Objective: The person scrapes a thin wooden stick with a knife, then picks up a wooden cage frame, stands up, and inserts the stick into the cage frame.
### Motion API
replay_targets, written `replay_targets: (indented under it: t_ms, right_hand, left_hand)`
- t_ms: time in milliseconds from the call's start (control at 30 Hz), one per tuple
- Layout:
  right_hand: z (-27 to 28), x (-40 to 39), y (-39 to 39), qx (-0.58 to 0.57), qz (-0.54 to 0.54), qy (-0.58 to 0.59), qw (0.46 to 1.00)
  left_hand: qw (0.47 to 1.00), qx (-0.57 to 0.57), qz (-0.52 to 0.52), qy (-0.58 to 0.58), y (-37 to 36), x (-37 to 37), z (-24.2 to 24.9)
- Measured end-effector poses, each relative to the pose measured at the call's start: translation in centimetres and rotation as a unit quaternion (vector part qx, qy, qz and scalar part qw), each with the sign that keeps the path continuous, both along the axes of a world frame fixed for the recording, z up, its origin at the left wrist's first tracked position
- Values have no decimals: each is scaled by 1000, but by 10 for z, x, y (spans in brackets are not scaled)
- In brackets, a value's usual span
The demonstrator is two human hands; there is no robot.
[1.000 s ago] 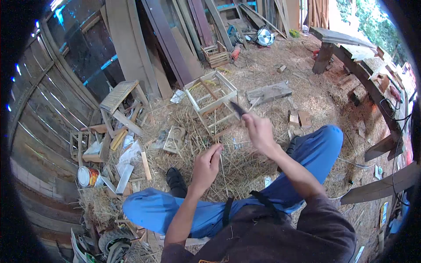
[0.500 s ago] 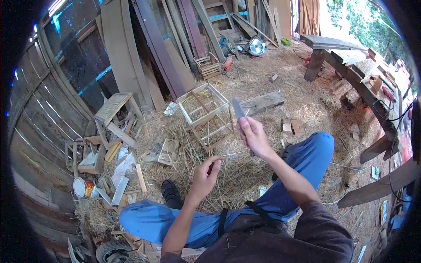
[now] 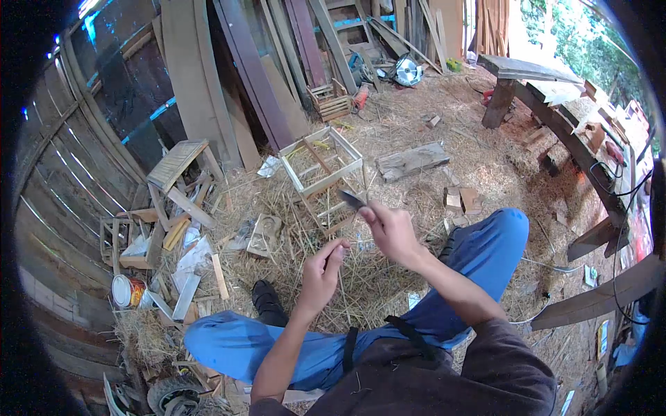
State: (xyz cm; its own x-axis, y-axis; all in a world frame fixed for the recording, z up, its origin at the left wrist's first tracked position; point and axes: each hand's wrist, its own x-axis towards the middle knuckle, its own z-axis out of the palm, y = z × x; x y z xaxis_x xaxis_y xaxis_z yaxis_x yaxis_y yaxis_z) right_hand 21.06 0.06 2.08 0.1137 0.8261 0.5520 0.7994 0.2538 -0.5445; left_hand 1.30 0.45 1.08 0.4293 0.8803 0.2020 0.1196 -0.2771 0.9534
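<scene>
My right hand (image 3: 394,234) is closed around the handle of a knife (image 3: 352,200), whose dark blade points up and to the left. Most of the handle is hidden in my fingers. Lower and to the left, my left hand (image 3: 322,272) is closed in a pinch, thumb against fingers; whatever is between the fingertips is too small to make out. The two hands are apart, above the straw-covered ground. Just beyond the knife stands a wooden frame (image 3: 323,186) of thin strips.
A small slatted stool (image 3: 179,165) and wood scraps lie left, near a paint can (image 3: 128,291). A thick plank (image 3: 413,163) lies ahead. A long workbench (image 3: 569,132) with a cable runs along the right. Boards (image 3: 253,76) lean at the back, near a circular saw (image 3: 406,71).
The knife has come down and to the left in my right hand, its blade now tilted more to the left. My left hand has risen slightly and stays pinched.
</scene>
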Motion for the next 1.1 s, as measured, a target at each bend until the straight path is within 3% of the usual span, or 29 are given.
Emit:
replay_targets:
  t_ms: [33,133,167,267,300,400,433,533,567,667,700,800,833,933,1067,1100]
  right_hand:
    - [1,2,8,49,-18,47,998]
    - [18,8,5,-67,-52,79,993]
    - [-9,0,6,46,-14,24,999]
    - [-4,-10,-6,-46,45,-43,997]
    - [-7,-5,4,81,53,40,995]
    - [16,7,8,-18,-40,90,995]
    - [-3,0,10,76,-19,54,995]
    - [-11,-18,-8,7,56,-30,998]
    - [-11,-17,-1,49,59,4,997]
    - [6,4,13,8,-48,93,994]
    - [4,6,11,-12,-31,105,994]
    - [-17,-20,-6,32,67,11,997]
    - [-13,-19,-4,-11,75,-32,997]
    - [9,-7,19,-16,-47,98,994]
    - [-21,-17,2,29,32,38,998]
    - [-19,-19,-2,-16,70,-35,997]
  left_hand:
    - [1000,20,5,8,0,-2,0]
    - [1000,25,11,13,-1,-1,2]
    - [1000,19,11,10,-2,0,2]
    - [1000,22,19,7,3,-2,0]
    - [1000,20,16,12,2,-3,3]
    - [1000,-1,5,30,-2,-5,9]
    - [999,-12,2,34,-3,-5,7]
    - [1000,-9,8,-8,1,-1,-2]
    - [1000,-4,12,-27,2,0,-5]
    - [1000,-21,-8,19,1,-5,3]
    - [1000,-24,-4,16,1,-5,2]
    - [1000,1,20,-4,5,0,-7]
    - [999,30,33,-18,9,1,-12]
    - [999,37,31,13,6,-4,1]
    - [998,52,30,8,8,-1,-5]
    - [998,56,34,1,9,-1,-8]
